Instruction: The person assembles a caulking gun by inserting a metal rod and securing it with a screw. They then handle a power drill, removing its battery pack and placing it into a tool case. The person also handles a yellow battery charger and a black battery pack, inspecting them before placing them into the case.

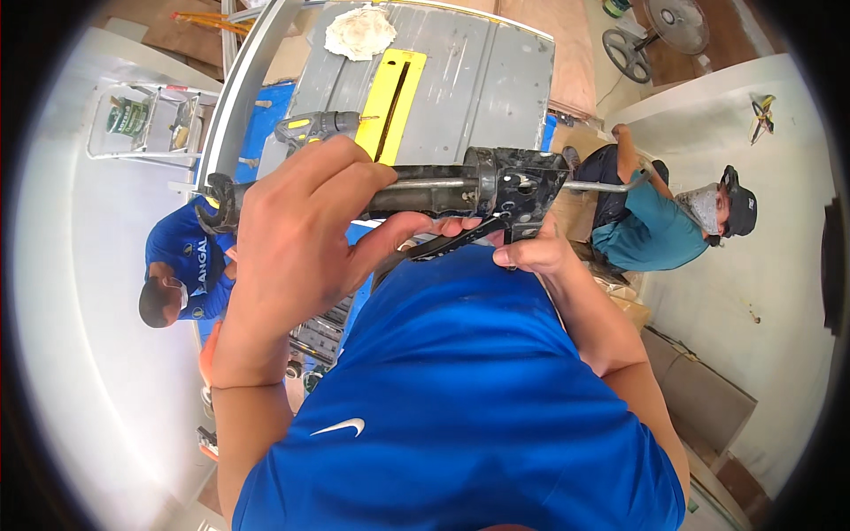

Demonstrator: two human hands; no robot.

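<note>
Left hand point(297, 221) gripping the barrel of a black caulking gun point(416, 200), held level before a blue shirt point(496, 354); right hand point(538, 251) wrapped around its rear (probably the handle, fingers partly hidden). Beyond: a drill point(317, 126), a grey tabletop point(482, 88).

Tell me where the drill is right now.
In the head view, the drill is left of centre in the upper part, just beyond the left hand, beside the yellow slotted strip on the grey worktop.
</note>
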